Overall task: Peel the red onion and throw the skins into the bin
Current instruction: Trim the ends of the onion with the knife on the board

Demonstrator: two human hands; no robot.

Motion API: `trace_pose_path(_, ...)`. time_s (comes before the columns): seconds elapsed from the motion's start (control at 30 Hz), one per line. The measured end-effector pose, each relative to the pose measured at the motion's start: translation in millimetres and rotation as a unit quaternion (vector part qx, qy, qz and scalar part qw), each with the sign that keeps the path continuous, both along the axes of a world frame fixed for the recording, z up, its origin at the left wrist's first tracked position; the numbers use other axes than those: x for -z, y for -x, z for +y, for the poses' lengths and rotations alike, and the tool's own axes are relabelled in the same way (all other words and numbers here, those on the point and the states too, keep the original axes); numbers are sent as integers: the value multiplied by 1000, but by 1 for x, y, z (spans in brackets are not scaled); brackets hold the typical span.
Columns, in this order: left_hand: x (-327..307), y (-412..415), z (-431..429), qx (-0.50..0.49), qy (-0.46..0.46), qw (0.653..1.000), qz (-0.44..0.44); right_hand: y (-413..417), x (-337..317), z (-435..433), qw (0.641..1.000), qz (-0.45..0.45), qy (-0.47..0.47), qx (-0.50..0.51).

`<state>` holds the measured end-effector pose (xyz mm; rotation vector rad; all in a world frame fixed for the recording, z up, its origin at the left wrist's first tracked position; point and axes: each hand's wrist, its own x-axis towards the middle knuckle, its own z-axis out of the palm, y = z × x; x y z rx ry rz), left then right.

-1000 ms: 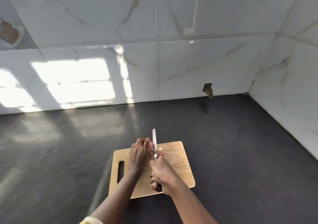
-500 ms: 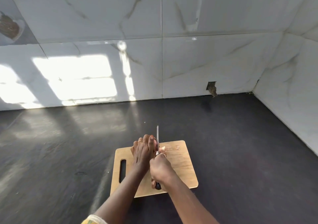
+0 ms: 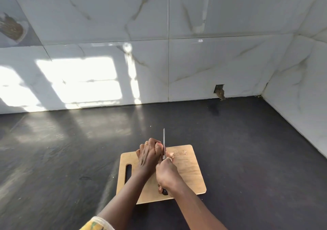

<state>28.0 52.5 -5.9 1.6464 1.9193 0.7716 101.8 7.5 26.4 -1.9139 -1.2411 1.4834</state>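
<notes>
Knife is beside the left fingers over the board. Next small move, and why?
Probably press the knife straight down, slowly: the right hand grips its handle, and the blade stands on edge close beside the left hand, curled over the hidden onion on the cutting board. Only small pinkish scraps lie right of the blade.

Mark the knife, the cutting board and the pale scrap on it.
knife (image 3: 164, 138): head view, middle of the blade.
cutting board (image 3: 192, 171): head view, bare wood right of the hands.
pale scrap (image 3: 184, 152): head view, its middle.
</notes>
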Motion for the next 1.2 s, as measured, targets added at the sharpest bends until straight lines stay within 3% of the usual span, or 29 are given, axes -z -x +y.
trace_pose_path(0.43,13,-6,5,-53,-30,997,-46,3,12,-7,999,-12,40,10)
trace_pose_path(0.9,15,-1,9,-68,-33,994,-76,-8,-12,-29,990,-126,-7,-69)
trace_pose_path(1.2,5,-6,18,-102,-1,990,-97,-2,-12,-7,1000,-25,3,-4)
